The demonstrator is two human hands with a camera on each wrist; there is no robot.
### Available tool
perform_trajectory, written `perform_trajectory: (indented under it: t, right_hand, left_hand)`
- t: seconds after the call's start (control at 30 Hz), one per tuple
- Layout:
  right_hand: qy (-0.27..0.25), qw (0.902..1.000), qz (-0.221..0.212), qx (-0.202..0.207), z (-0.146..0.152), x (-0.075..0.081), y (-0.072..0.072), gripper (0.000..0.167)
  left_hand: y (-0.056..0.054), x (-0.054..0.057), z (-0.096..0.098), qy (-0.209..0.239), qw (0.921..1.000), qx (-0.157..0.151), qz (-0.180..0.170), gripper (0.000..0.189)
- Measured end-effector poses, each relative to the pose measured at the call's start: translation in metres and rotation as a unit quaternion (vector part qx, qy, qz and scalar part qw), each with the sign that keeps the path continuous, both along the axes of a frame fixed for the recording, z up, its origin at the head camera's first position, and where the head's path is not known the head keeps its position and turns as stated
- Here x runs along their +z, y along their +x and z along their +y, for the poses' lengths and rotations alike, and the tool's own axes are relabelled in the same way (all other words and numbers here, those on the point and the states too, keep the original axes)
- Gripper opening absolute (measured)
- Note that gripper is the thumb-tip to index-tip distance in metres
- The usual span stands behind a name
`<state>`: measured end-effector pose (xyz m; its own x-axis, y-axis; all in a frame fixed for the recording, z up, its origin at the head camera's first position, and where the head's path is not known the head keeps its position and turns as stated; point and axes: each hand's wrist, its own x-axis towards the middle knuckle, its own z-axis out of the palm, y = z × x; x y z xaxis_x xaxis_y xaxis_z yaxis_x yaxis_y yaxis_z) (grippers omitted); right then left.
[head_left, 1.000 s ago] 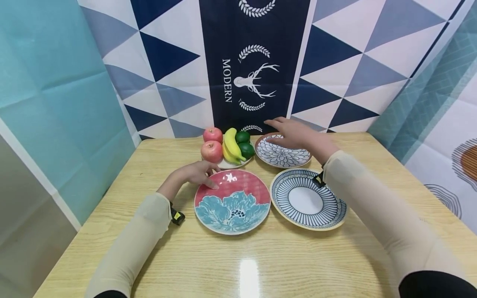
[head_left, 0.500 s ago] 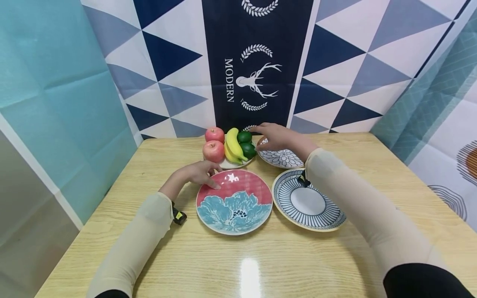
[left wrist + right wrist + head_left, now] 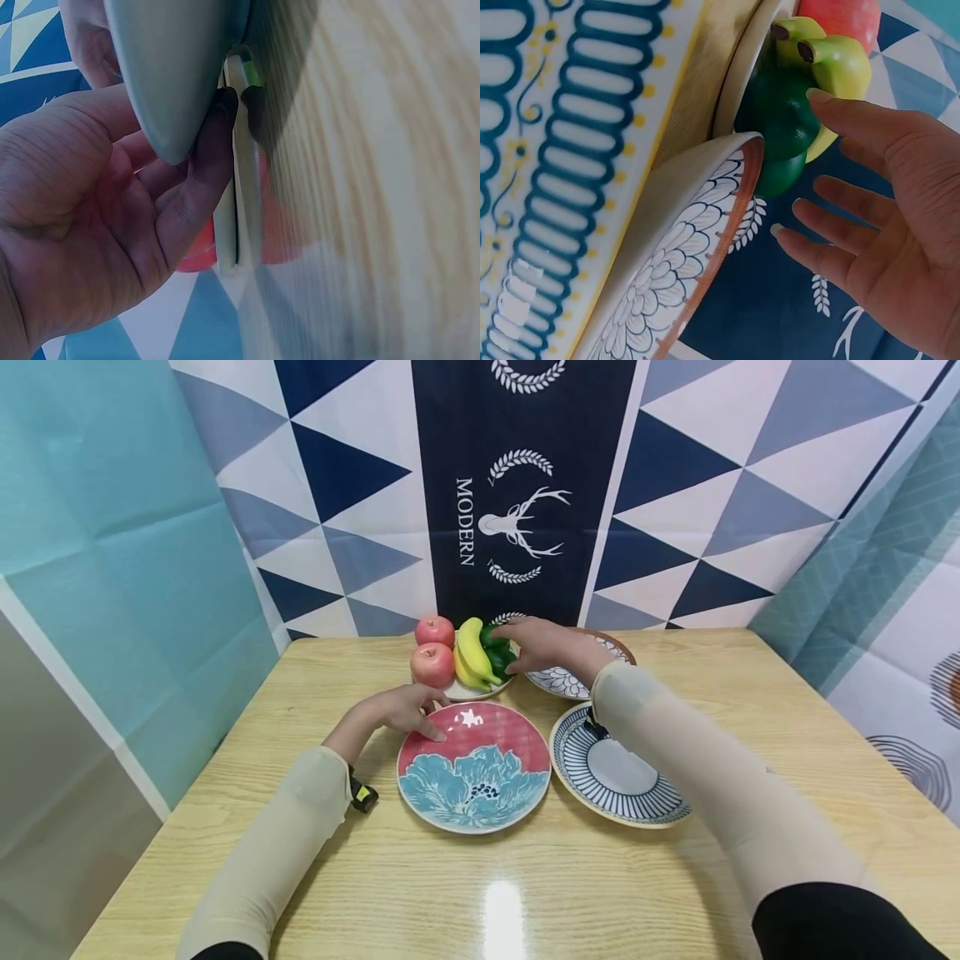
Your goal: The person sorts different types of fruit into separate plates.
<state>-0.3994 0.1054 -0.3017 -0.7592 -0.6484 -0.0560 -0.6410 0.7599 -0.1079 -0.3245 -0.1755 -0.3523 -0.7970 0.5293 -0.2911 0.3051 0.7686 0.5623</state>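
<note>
My left hand (image 3: 407, 708) pinches the upper left rim of a red plate with a blue flower (image 3: 480, 777), thumb on top. In the left wrist view, fingers curl beneath the plate's rim (image 3: 169, 82). My right hand (image 3: 549, 645) reaches over the fruit at the back, its fingers spread and relaxed. Two dark green rounded fruits (image 3: 776, 112) lie right by its thumb tip in the right wrist view. Beside them are yellow bananas (image 3: 472, 653) and two pink-red apples (image 3: 432, 665), all on a small pale plate (image 3: 471, 695).
A brown-rimmed plate with a petal pattern (image 3: 660, 292) stands right of the fruit, partly behind my right hand. Nearer, a blue-striped plate (image 3: 622, 777) lies under my right forearm. A patterned cloth (image 3: 360, 527) hangs behind the wooden table (image 3: 420, 893).
My right hand has moved left and slightly down, from over the petal-patterned plate to the green fruits. The left hand stays at the red plate's rim.
</note>
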Motion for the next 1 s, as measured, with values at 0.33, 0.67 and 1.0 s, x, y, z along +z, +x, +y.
perform_trajectory:
  t: [0.33,0.67,1.0]
  right_hand:
    - [0.011,0.9999,0.004,0.001,-0.015,-0.007,-0.007,0.068]
    - [0.010,0.9998,0.012,0.010,-0.021,-0.013,-0.011,0.063]
    - [0.014,0.9998,0.009,0.006,-0.026,-0.016,-0.014,0.060]
  left_hand:
    - [0.001,0.002,0.001,-0.003,1.0000,0.001,0.000,0.050]
    - [0.001,0.002,0.000,0.002,1.0000,-0.003,0.000,0.048]
    - [0.003,0.002,0.001,0.004,0.9999,0.007,-0.011,0.048]
